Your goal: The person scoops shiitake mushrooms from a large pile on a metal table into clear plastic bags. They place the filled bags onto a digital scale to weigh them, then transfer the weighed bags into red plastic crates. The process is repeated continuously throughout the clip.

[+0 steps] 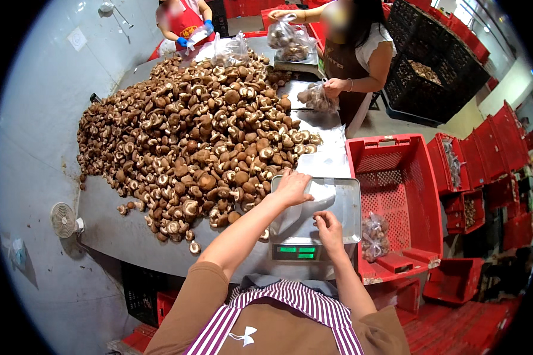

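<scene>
My left hand is over the far left part of a metal scale tray, its fingers bent around the edge of a thin clear plastic bag. The bag is hard to make out against the shiny tray. My right hand is above the tray's near right part with its fingers curled in; whatever they pinch is too thin to make out. Below the tray the scale's display glows green. A large heap of brown shiitake mushrooms covers the table just left of my hands.
Right of the scale, a red crate holds a filled mushroom bag. Across the table, a co-worker handles bagged mushrooms beside another scale. A second person wears blue gloves. A fan sits left; black crates stand behind.
</scene>
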Demonstrator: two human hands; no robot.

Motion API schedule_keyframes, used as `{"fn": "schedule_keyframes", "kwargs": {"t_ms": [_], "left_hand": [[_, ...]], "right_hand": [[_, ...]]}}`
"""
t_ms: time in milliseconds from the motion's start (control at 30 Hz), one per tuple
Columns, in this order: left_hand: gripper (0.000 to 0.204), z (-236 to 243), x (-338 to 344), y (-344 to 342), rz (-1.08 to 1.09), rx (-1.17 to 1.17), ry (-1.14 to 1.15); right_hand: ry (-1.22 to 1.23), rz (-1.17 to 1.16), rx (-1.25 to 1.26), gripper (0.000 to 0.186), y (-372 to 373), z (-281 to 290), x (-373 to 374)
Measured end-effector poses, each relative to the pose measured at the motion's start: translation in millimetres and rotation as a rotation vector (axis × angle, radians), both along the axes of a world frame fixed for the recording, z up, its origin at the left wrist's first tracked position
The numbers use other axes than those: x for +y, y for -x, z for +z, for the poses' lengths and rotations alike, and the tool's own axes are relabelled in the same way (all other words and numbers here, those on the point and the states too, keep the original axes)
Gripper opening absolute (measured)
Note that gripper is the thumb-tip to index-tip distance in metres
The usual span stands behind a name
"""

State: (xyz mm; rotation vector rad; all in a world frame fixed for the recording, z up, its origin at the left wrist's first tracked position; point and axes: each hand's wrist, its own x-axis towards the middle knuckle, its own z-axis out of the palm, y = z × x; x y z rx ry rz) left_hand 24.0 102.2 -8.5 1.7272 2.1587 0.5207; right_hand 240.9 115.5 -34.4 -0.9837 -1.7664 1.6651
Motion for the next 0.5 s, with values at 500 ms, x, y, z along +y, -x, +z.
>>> {"fn": "schedule_keyframes", "kwargs": {"t_ms": [500], "left_hand": [[0.066,-12.1,-50.1,1.2,-0.033,0.074,0.29]], "right_hand": [[-0.093,-0.024,-0.045,0.014,31.9,-3.2,-2.5]]}}
